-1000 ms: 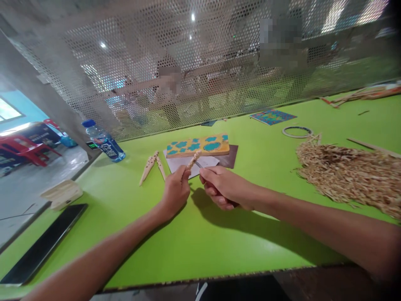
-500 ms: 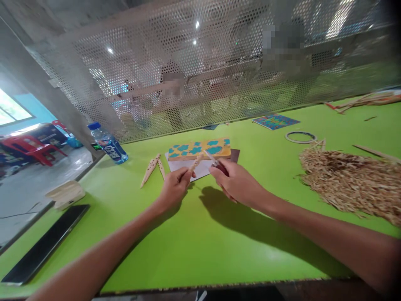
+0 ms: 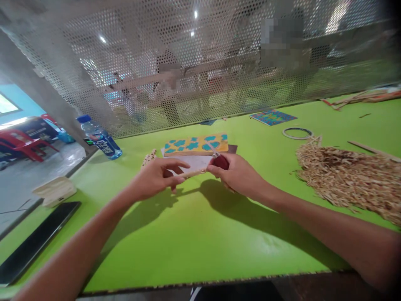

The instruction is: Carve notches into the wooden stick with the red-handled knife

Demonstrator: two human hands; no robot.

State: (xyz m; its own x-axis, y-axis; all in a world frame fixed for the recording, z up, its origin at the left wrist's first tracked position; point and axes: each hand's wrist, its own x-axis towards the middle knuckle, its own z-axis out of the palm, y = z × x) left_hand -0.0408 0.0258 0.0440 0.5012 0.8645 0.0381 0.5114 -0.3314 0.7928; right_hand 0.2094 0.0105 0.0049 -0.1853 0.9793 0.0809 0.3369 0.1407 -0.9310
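Just in front of the painted wooden block [image 3: 196,144], the person's left hand [image 3: 155,175] pinched a slim carved stick [image 3: 194,172], its end reaching the right hand [image 3: 238,173]. That hand clenched a red-handled knife [image 3: 221,162], and keeping the 2 hands braced close gave steady control.

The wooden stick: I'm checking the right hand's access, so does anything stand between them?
Nothing visible does. The wooden stick runs from the left hand directly to the right hand, whose fingers, closed around a red-handled tool, meet its end.

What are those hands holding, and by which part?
The right hand grips a small knife by its red handle; the left hand pinches a wooden stick near its end.
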